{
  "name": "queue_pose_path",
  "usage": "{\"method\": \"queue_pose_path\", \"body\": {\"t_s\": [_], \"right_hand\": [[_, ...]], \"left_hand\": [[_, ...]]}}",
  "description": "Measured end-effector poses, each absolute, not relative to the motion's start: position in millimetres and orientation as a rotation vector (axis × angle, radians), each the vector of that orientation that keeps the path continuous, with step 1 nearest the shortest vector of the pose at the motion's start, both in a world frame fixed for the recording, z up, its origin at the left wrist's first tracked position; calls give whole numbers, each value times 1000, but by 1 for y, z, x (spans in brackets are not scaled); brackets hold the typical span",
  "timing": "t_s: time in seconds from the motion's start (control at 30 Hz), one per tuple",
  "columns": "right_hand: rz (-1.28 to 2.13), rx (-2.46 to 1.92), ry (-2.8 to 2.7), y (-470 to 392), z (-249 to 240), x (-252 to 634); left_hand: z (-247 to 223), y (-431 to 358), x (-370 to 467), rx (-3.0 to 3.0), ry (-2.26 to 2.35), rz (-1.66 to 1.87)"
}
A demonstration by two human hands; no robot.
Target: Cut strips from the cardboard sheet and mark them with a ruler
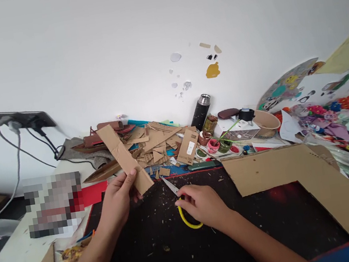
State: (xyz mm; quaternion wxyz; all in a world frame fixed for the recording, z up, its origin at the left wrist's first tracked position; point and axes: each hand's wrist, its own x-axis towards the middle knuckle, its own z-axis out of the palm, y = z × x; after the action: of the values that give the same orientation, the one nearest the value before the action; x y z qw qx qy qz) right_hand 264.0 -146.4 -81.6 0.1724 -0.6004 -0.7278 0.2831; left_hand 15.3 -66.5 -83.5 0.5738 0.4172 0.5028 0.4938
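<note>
Between the thumb and fingers of my left hand [120, 196] is a long cardboard strip [122, 156], tilted up to the left with a crease across it. My right hand [201, 203] grips a pair of scissors [188, 221] with a yellow handle. The blades look closed together and point up and left, toward the strip's lower end but apart from it. Beneath both hands lies a dark mat [159, 247] sprinkled with small cardboard bits. Part of the scissors' handle is hidden by my right fingers.
Cardboard scraps [159, 142] are heaped at the back, beside a brown model boat [106, 137]. A black thermos [201, 111] leans near open paint jars [213, 145]. A large L-shaped cardboard sheet [316, 184] covers the right side. A utility knife [202, 165] lies behind the mat.
</note>
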Motion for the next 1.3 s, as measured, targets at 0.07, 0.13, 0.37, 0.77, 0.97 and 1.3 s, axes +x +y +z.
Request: {"method": "queue_pose_path", "body": {"t_s": [0.07, 0.13, 0.37, 0.77, 0.97, 1.3], "right_hand": [[787, -1787, -2128, -150, -75, 273], [751, -1849, -2221, -153, -71, 276], [612, -2044, -2442, -161, -74, 261], [1217, -1700, -1539, -168, -104, 269], [1640, -1258, -925, -170, -102, 260], [1808, -915, -740, -165, -109, 232]], "left_hand": [[-87, -67, 17, 975, 1161, 1150], [-88, -68, 18, 984, 1139, 1135], [-89, -69, 17, 986, 1130, 1133], [-84, -71, 20, 923, 1103, 1138], [-77, -78, 28, 771, 1025, 1039], [-58, -102, 50, 724, 896, 915]]}}
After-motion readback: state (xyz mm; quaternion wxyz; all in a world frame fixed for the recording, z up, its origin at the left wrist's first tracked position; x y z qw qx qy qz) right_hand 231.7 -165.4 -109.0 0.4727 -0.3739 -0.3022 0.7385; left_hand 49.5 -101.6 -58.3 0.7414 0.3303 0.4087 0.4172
